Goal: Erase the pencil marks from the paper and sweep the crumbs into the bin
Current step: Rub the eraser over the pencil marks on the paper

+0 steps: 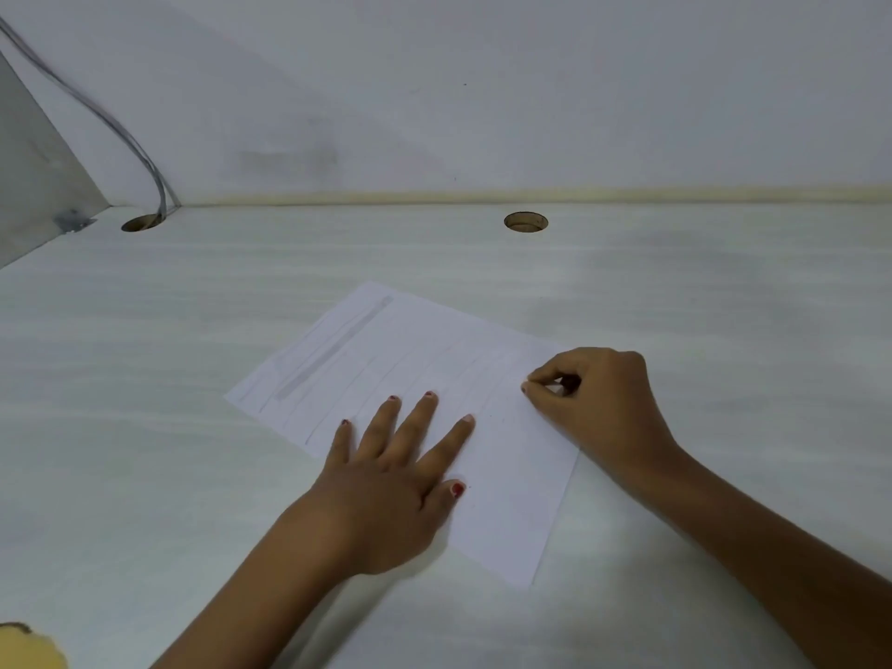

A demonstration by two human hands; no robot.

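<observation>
Head view: the paper (pixel 434 350) was laid on the desk (pixel 169 340), long axis slanted far-left to near-right, pressed by spread fingers of the left hand (pixel 386 485); a small eraser (pixel 556 389) was pinched by the right hand (pixel 603 403).

Soft, even light, rather dim and with a cool grey-blue cast, falls from above on the white desk (pixel 193 403). Shadows are faint with blurred edges: one lies under the left hand (pixel 386 490) and its forearm, and a thin one runs along the right edge of the paper (pixel 511 514). The whole picture is slightly soft, and the paper's pencil lines look smeared. Wide-angle distortion bows the desk's back edge, and the yellow object (pixel 29 644) at its near left corner is blurred.
</observation>
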